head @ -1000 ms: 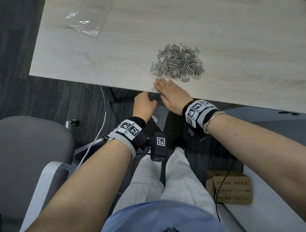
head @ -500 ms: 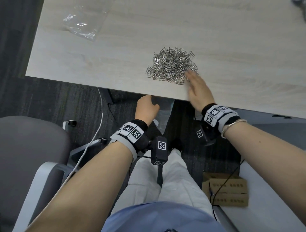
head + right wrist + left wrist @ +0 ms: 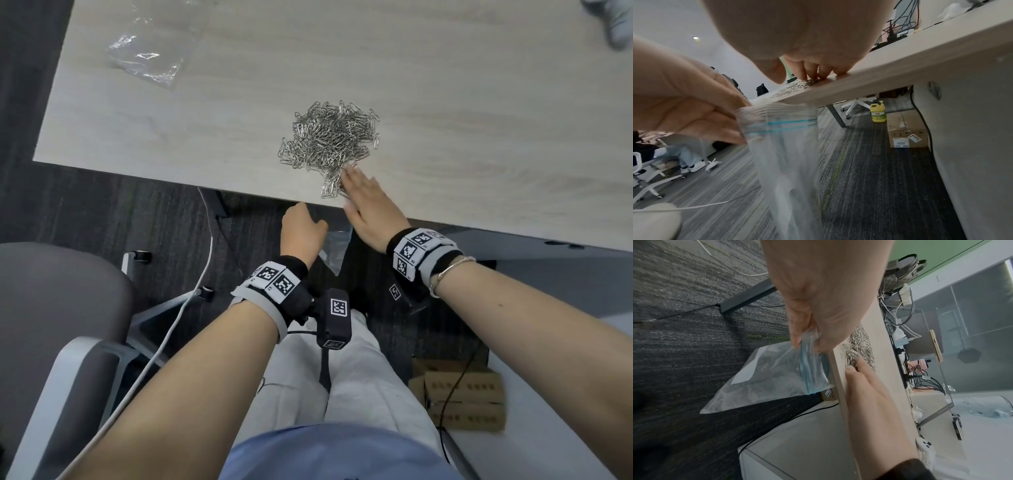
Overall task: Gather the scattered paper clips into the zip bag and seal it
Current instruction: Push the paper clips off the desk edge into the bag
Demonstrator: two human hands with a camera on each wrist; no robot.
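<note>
The left hand [image 3: 818,293] pinches the top edge of a clear zip bag [image 3: 768,379] between thumb and curled fingers [image 3: 701,113], holding it just below the near edge of the table [image 3: 479,102]. The bag hangs down from that grip, its mouth with the blue zip lines close under the table edge. Whether the mouth is open is hard to make out, and its contents cannot be told through the blurred plastic. In the head view the bag is mostly hidden behind the left hand.

The right hand [image 3: 370,209] lies flat on the table at its near edge, fingers [image 3: 863,374] straight and together, their tips touching the near end of the paper clips [image 3: 329,140]. The clips form a loose silver pile on the table, with a small tongue of them drawn toward the edge just beside the right hand and above the bag.

A second clear plastic bag [image 3: 145,61] lies crumpled at the far left of the table, well apart from the pile. Cardboard boxes [image 3: 462,397] sit on the floor at right, partly cut off by the right arm.
</note>
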